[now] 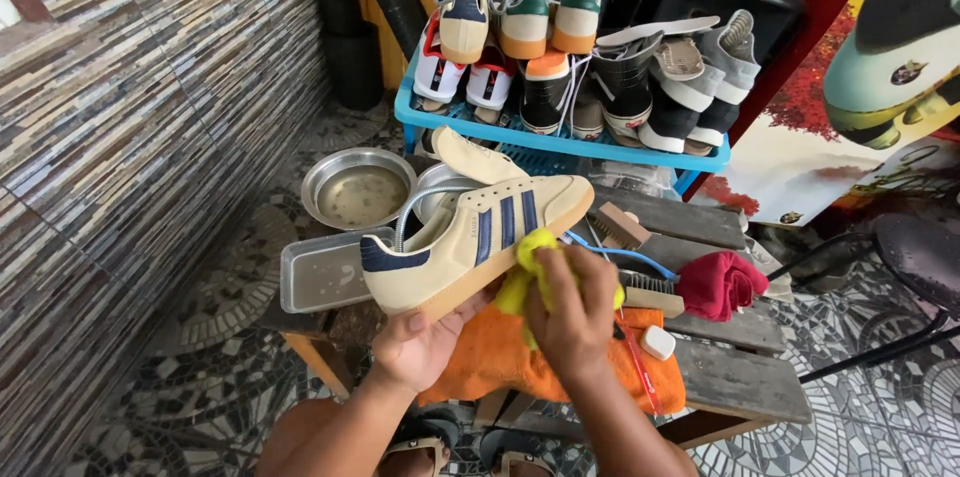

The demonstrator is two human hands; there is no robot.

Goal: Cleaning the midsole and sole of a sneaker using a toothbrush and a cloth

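1. left hand (415,345) cups the cream sneaker (478,235) from under the heel, held above the orange towel (500,357).
2. right hand (572,309) presses a bunched yellow cloth (528,262) to its side.
3. the shoe looks light, with a soft upper and a stiff sole; the sole seems the best place to grip.
4. blue crate (560,142) is packed with shoes; the round metal bowl (358,189) holds a little murky water.

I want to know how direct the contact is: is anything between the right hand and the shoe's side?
Yes. A yellow cloth is bunched under the right hand, pressed against the shoe. The left hand holds the sole bare, with nothing visible between.
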